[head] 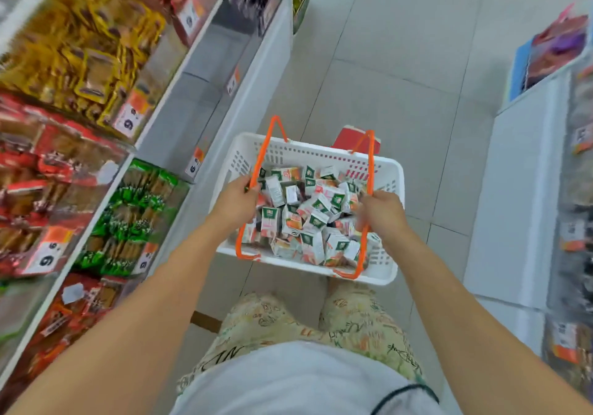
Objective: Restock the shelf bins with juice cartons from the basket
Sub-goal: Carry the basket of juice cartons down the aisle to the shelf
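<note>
A person stands in a shop aisle over a white plastic basket (390,170) heaped with small juice cartons (313,219), white with green and orange panels; their print is too blurred to read. The left hand (239,198) curls round one orange handle (256,170), the right hand (380,211) round the other orange handle (369,170). Beside them on the left, shelf bins (205,61) carry orange price tags (128,119) reading "9", with yellow snack packets (86,52) above.

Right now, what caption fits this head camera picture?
Two hands, left and right, hold the basket's orange handles over juice cartons.
</note>
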